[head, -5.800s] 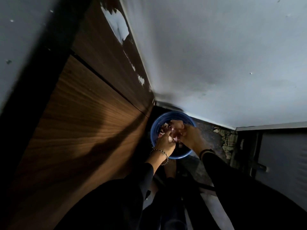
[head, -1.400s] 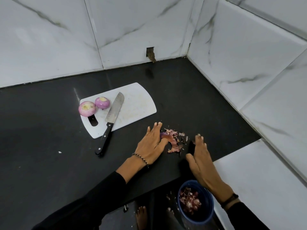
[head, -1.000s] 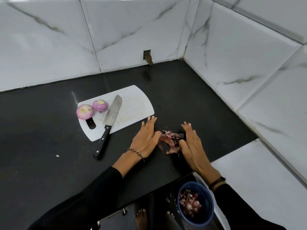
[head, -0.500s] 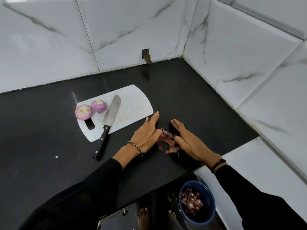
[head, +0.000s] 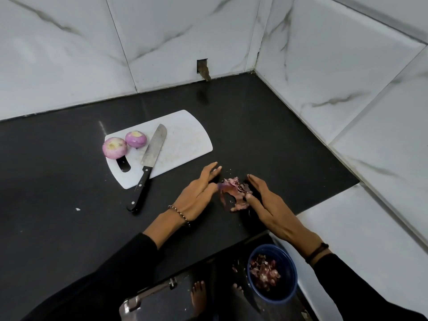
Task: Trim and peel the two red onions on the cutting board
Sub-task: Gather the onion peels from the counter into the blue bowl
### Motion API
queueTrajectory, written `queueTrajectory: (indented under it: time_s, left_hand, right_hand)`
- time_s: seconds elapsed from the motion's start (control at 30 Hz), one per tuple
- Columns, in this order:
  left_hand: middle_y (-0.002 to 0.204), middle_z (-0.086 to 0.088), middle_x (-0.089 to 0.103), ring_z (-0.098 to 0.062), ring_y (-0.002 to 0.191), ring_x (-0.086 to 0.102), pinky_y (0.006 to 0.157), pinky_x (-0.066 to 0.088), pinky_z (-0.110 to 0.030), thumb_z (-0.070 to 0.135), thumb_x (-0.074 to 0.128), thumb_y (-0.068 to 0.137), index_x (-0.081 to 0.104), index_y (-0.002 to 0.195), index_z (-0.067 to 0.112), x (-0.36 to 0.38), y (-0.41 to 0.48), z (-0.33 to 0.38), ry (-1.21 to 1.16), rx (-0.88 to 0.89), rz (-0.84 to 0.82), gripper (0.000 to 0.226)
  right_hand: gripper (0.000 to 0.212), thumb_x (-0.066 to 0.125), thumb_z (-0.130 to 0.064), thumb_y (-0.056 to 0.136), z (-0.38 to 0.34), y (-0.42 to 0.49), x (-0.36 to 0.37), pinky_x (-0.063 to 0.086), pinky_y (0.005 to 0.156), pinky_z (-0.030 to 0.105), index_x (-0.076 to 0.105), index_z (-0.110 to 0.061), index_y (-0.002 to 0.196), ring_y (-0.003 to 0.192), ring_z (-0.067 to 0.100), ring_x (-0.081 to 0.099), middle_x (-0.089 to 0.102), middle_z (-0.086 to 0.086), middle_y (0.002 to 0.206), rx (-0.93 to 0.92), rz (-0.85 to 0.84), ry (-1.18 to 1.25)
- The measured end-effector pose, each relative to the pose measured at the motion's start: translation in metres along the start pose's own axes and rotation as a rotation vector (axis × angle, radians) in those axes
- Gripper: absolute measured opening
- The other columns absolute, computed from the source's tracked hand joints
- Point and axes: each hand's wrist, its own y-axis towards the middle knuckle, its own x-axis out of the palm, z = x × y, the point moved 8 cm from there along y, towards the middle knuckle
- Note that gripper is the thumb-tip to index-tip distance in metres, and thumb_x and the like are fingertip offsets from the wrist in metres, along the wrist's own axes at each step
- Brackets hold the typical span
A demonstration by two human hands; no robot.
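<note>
Both onions sit at the left end of the cutting board [head: 185, 140], touching each other: bigger onion [head: 115, 147] at the board's edge above the handle slot, smaller onion [head: 136, 139] just behind it. Cut ends up, pale pink all over, so trimmed & peeled by the look of it. Knife [head: 148, 167] lies diagonal, blade on the board just right of the onions, black handle hanging off onto the tabletop [head: 254, 135].

Hands are apart from the board, nearer the front edge. Left hand [head: 196, 193] stands on its little-finger edge, fingers straight, against the left side of a pile of skins [head: 234, 193]. Right hand [head: 266, 202] does the same on the right side. Neither grips anything; they bracket the pile btw the palms. Right thumb seems to touch the skins, but it's too small to say if it pinches a piece.

Blue bowl [head: 291, 274] is down below the tabletop's front edge, by bare feet, w/ skins in it already.

So prob. cleanup, not cutting. Risks from here:
- Skins are thin & light. If lifted w/ flat palms, bits can slip out the gap underneath and scatter.
- Carried over the edge, some can miss the bowl and land on the floor.
- A few flecks lie past the left fingertips, outside the scoop, so they're easy to leave behind.
- Knife handle overhangs near the left forearm. A bump could swing the blade into the onions.
- Bigger onion is round and right at the board's edge, so a nudge could roll it off.
</note>
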Motion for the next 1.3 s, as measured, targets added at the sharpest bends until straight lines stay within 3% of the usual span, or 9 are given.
queueTrajectory:
  time_s: [0.13,0.27,0.4,0.5,0.73,0.93,1.07,1.2,1.3]
  left_hand:
    - [0.152,0.022,0.039,-0.01,0.133,0.046,0.104,0.035,-0.028,0.028,0.042,0.099,0.022,0.15,0.032,-0.002,0.0,-0.002,0.017,-0.018,0.044,0.055]
    - [0.152,0.013,0.043,-0.013,0.129,0.053,0.105,0.04,-0.024,0.018,0.054,0.098,0.025,0.15,0.025,0.004,0.001,-0.003,0.085,0.011,0.087,0.061]
    - [0.153,-0.001,0.042,-0.008,0.139,0.041,0.104,0.031,-0.004,0.004,0.055,0.095,0.025,0.151,0.018,0.009,0.002,-0.003,-0.047,0.005,0.086,0.065]
    - [0.154,-0.004,0.041,-0.011,0.137,0.045,0.11,0.038,-0.02,0.001,0.051,0.096,0.024,0.151,0.017,0.007,0.002,-0.003,-0.076,-0.006,0.104,0.064]
    - [0.149,-0.004,0.047,-0.01,0.134,0.048,0.105,0.035,-0.015,-0.004,0.048,0.093,0.032,0.148,0.015,-0.014,-0.003,-0.012,-0.096,-0.046,0.209,0.061]
    - [0.142,-0.003,0.054,-0.007,0.13,0.051,0.105,0.037,-0.017,-0.002,0.047,0.093,0.039,0.143,0.016,-0.023,-0.01,-0.017,-0.104,-0.059,0.294,0.054]
    - [0.142,-0.003,0.054,-0.008,0.131,0.051,0.106,0.039,-0.019,-0.001,0.048,0.093,0.041,0.142,0.014,-0.022,-0.009,-0.015,-0.077,-0.042,0.3,0.052]
    - [0.143,-0.003,0.054,-0.009,0.132,0.051,0.105,0.038,-0.018,-0.001,0.048,0.093,0.043,0.141,0.013,-0.025,-0.006,-0.01,-0.051,-0.03,0.321,0.05]
    - [0.142,-0.003,0.054,-0.009,0.131,0.051,0.107,0.038,-0.02,0.0,0.049,0.093,0.044,0.14,0.013,-0.027,-0.006,-0.008,-0.032,-0.024,0.33,0.049]
  right_hand:
    - [0.1,0.038,-0.073,0.093,-0.003,-0.004,0.021,-0.002,0.124,0.03,-0.009,-0.017,0.16,0.154,0.012,-0.01,-0.013,-0.002,0.167,0.031,-0.068,-0.203]
    - [0.111,0.037,-0.08,0.085,-0.017,0.013,0.04,-0.01,0.124,0.032,-0.018,-0.014,0.156,0.152,0.016,-0.022,-0.021,0.002,0.165,-0.06,-0.057,-0.328]
    - [0.098,0.037,-0.065,0.096,-0.031,0.033,0.049,-0.012,0.124,0.03,-0.011,-0.006,0.158,0.153,0.018,-0.018,-0.012,0.01,0.168,-0.106,0.005,-0.331]
    - [0.096,0.044,-0.058,0.099,-0.037,0.039,0.046,-0.009,0.125,0.031,-0.008,-0.002,0.158,0.154,0.019,-0.014,-0.009,0.012,0.168,-0.122,-0.031,-0.333]
    - [0.121,0.069,-0.068,0.078,-0.034,0.028,0.023,0.013,0.126,0.041,-0.006,-0.021,0.16,0.155,0.018,0.001,-0.005,0.001,0.169,-0.029,-0.244,-0.18]
    - [0.069,0.049,-0.048,0.101,-0.045,0.039,0.023,0.023,0.121,0.039,0.012,-0.04,0.159,0.155,0.021,0.007,-0.002,-0.007,0.169,-0.118,-0.256,-0.229]
    - [0.059,0.052,-0.026,0.104,-0.057,0.045,0.036,0.025,0.12,0.041,0.027,-0.035,0.156,0.156,0.026,-0.001,0.003,-0.002,0.169,-0.169,-0.288,-0.477]
    - [0.06,0.066,-0.011,0.093,-0.064,0.05,0.034,0.041,0.112,0.038,0.046,-0.023,0.149,0.145,0.021,0.037,0.032,0.0,0.162,-0.269,-0.187,-0.521]
    - [0.044,0.073,-0.009,0.087,-0.064,0.057,0.02,0.051,0.1,0.042,0.067,-0.016,0.129,0.124,0.021,0.061,0.063,0.002,0.137,-0.333,-0.118,-0.517]
